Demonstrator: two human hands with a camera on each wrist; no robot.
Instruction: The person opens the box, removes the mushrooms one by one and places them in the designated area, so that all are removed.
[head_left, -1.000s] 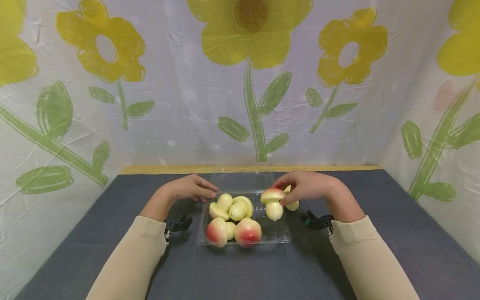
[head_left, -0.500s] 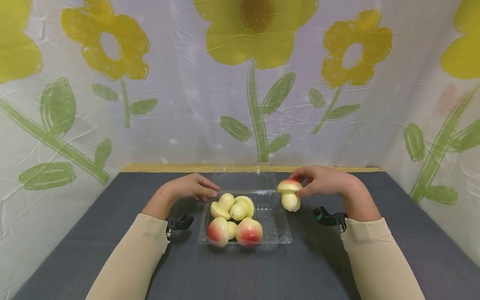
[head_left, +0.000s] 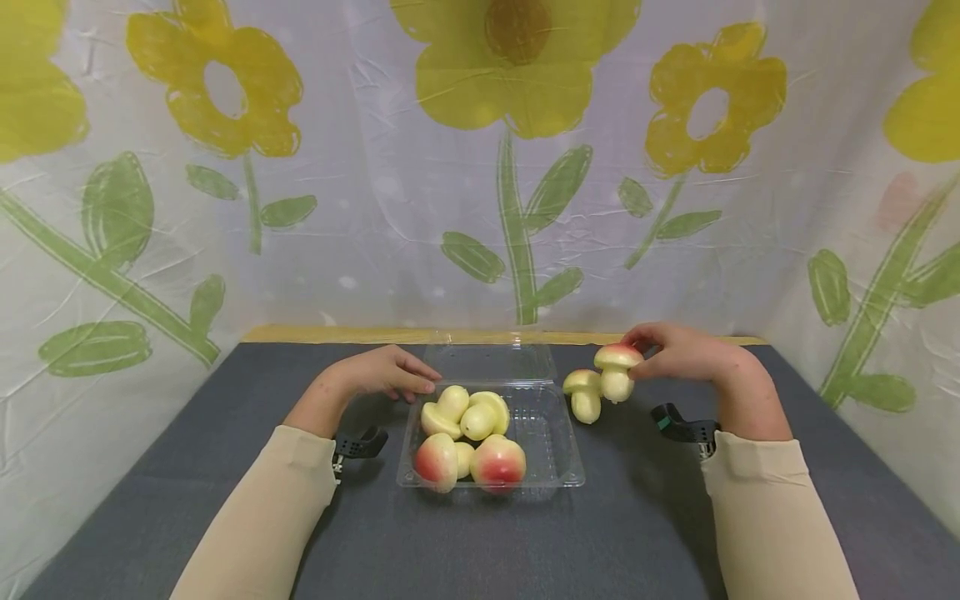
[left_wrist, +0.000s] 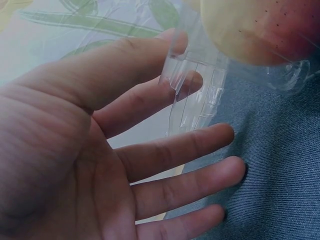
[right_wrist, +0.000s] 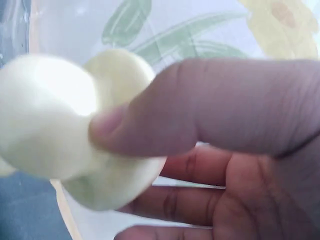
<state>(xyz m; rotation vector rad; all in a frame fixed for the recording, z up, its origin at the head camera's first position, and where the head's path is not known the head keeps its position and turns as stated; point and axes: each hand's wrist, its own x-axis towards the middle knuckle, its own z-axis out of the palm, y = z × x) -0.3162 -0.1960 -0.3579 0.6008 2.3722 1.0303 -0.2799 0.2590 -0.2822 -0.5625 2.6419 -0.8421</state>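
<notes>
In the head view, a clear plastic clamshell box (head_left: 543,417) lies with its lid folded back. Several toy mushrooms with cream stems and reddish caps, such as one red-capped mushroom (head_left: 498,460), sit in its left part. At the box's left back corner is my left hand (head_left: 378,372); the left wrist view shows its fingers (left_wrist: 175,150) nearly straight, thumb and index fingertips against the clear plastic. My right hand (head_left: 682,354) pinches a toy mushroom (head_left: 617,375) by thumb and fingers, stem down. Another toy mushroom (head_left: 585,396) stands just right of the box.
A dark grey cloth (head_left: 480,550) covers the table. The box's lid (head_left: 491,361) lies toward the table's pale wooden back edge (head_left: 337,334). A white curtain (head_left: 375,208) with painted yellow flowers hangs behind and at both sides.
My right hand has carried a mushroom out of the box to the right, beyond the mushroom standing beside it. My left hand has stayed at the box's corner.
</notes>
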